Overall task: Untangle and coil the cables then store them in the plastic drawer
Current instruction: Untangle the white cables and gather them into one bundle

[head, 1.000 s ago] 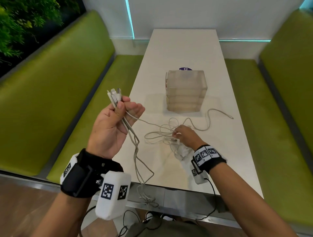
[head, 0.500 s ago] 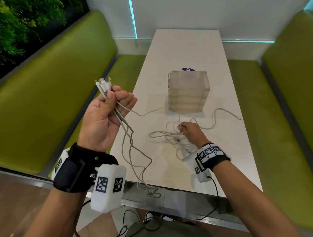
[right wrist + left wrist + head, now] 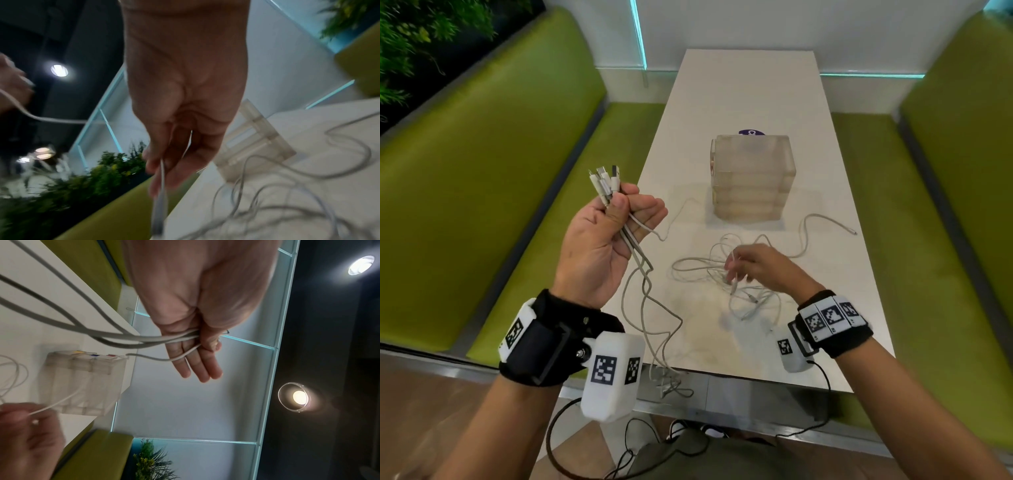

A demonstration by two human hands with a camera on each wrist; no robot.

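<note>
My left hand [image 3: 616, 219] is raised over the table's left edge and grips a bundle of several white and grey cable ends [image 3: 606, 183], plugs pointing up. Their cords [image 3: 647, 308] hang down past the table's front edge; the left wrist view shows the cords [image 3: 123, 337] pinched under my thumb. A tangle of white cables [image 3: 722, 274] lies on the table in front of the translucent plastic drawer unit [image 3: 751, 178]. My right hand [image 3: 739, 270] hovers over the tangle and pinches one thin white cable [image 3: 161, 186] near its plug.
The white table [image 3: 750, 96] runs away from me between two green benches [image 3: 482, 171] [image 3: 945, 171]. One loose cable end [image 3: 835, 222] trails right of the drawer unit. Black wrist-camera wires [image 3: 640, 442] hang below the front edge.
My left hand has moved slightly right with the bundle. My right hand has lifted off the tangle with one cable end pinched in its fingers.
</note>
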